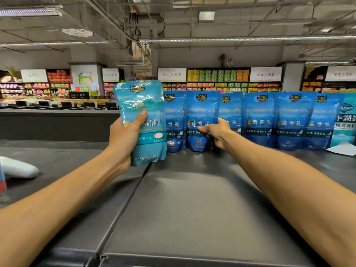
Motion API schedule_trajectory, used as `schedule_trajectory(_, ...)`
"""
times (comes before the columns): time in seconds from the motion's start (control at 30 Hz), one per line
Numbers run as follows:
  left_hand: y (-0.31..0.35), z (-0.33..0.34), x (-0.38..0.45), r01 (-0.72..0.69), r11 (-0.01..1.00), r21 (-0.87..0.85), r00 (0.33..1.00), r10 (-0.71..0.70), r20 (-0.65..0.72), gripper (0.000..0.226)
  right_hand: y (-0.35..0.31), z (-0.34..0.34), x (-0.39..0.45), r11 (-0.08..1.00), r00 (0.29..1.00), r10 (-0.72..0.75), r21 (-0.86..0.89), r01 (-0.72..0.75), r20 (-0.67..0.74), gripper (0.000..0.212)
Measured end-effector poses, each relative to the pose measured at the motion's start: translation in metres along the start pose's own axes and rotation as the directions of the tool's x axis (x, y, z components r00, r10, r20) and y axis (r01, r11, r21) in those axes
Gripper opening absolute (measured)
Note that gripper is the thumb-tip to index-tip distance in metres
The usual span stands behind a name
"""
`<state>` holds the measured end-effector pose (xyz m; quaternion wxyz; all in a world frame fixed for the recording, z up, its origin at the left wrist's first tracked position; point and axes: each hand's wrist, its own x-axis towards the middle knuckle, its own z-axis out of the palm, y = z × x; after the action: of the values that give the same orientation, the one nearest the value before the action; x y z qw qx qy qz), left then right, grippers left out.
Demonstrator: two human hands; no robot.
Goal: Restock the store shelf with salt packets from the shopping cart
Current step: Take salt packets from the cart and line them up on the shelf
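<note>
Salt packets are the stock here, and the nearest one, a teal salt packet (143,120), is held upright in the air above the dark shelf top (192,209). The left hand (125,137) grips it from the left side, thumb curled across its front and fingers wrapped behind. Just beyond and to the right, the right hand (217,133) pinches a dark blue salt packet (202,120) at its middle, thumb on the front; that pouch stands on the shelf top at the back edge. It belongs to a row of blue packets (289,122) standing side by side, some overlapping. At the row's right end stands a lighter teal packet (344,122), with a white sheet (342,149), perhaps paper, lying in front. A whitish object (19,167) lies blurred at far left. Further off, stocked store shelves (217,79) line the back wall.
</note>
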<state>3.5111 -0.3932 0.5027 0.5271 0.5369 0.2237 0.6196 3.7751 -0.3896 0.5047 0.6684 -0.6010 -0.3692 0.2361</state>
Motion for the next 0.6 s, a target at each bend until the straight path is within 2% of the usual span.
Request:
schedule_trajectory(0.1, -0.001, -0.002, 0.000, 0.001, 1.000, 0.004, 1.000, -0.001, 0.014, 0.021, -0.001, 0.005, 0.003, 0.999, 1.000, 0.005, 0.036, -0.006, 0.021, 0.044)
schedule_trajectory(0.2, 0.000, -0.003, 0.001, 0.000, 1.000, 0.002, 1.000, 0.000, 0.015, 0.021, -0.002, 0.008, 0.001, 1.000, 1.000, 0.010, -0.009, -0.010, 0.014, 0.073)
schedule_trajectory(0.37, 0.001, -0.002, 0.000, 0.005, 1.000, -0.003, 1.000, -0.005, 0.030, 0.022, -0.006, 0.003, -0.005, 0.977, 0.993, 0.112, -0.180, -0.114, -0.024, 0.081)
schedule_trajectory(0.6, 0.005, 0.002, -0.011, 0.053, 0.998, -0.019, 0.997, -0.052, 0.055, 0.023, -0.013, -0.011, -0.036, 0.931, 0.994, 0.102, -0.349, -0.112, -0.047, 0.053)
